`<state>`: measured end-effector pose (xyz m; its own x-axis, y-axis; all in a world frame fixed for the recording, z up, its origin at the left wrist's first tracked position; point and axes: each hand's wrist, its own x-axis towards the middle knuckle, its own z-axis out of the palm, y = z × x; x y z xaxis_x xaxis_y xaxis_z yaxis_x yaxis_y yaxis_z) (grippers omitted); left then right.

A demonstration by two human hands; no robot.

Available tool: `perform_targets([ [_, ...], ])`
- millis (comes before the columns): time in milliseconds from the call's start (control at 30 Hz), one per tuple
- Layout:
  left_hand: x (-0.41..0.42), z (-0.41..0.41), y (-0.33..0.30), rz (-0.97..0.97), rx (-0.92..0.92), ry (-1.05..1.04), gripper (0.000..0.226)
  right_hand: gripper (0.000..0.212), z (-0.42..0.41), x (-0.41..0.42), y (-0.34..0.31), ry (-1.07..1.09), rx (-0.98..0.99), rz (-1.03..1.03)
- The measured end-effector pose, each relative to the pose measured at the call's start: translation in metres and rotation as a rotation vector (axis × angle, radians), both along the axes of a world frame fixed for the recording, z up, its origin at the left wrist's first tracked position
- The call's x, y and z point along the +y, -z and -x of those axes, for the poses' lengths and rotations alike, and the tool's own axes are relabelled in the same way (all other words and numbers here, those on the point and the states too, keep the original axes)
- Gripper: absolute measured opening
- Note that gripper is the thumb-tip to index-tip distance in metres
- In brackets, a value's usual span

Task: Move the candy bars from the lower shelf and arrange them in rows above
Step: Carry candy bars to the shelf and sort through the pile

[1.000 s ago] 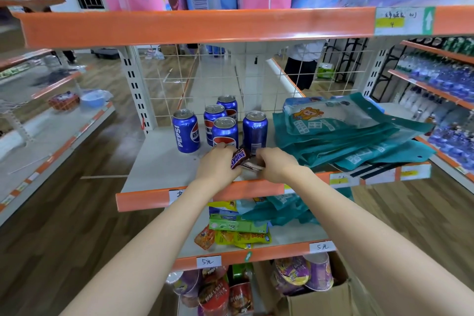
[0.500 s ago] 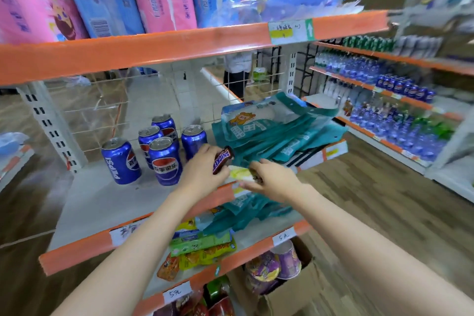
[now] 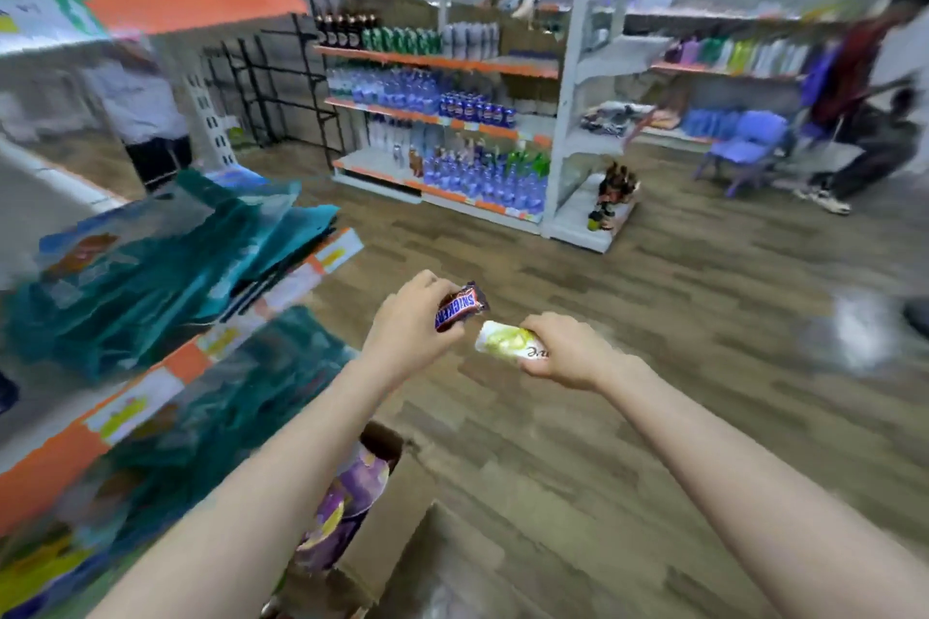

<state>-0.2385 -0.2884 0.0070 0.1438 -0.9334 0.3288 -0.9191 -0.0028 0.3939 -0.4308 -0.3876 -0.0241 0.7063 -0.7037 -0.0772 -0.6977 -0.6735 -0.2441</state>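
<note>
Now wooden floor (image 3: 628, 442) fills view, blurred. Orange-edged shelf (image 3: 166, 367) at left, teal packets (image 3: 151, 276) piled on it. Cardboard box (image 3: 402, 563) low in centre. Both hands out over floor, close but apart: left hand (image 3: 407, 332) grips Snickers bar (image 3: 460, 306); right hand (image 3: 568, 352) grips white-green candy bar (image 3: 507, 342).

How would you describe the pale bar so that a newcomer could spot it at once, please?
Find the two hands over the wooden floor. The right hand grips the pale bar. Its white and yellow-green wrapper sets it apart from the brown Snickers bar in the left hand.
</note>
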Motion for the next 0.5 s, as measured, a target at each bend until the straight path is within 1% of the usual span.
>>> perform_targets([
  [133,-0.053,0.090,0.013,-0.057,-0.005,0.121,0.034,0.046,0.115,-0.019,0.007,0.181,-0.025,-0.061],
  [300,-0.103,0.201,0.047,-0.148,-0.047,0.244,0.032,0.044,0.247,-0.032,0.027,0.372,0.022,-0.108],
  [400,-0.128,0.254,0.065,-0.191,-0.062,0.297,0.032,0.046,0.309,-0.039,0.038,0.479,0.020,-0.129],
  [500,-0.145,0.296,0.073,-0.193,-0.045,0.341,0.032,0.046,0.352,-0.047,0.044,0.555,0.026,-0.146],
])
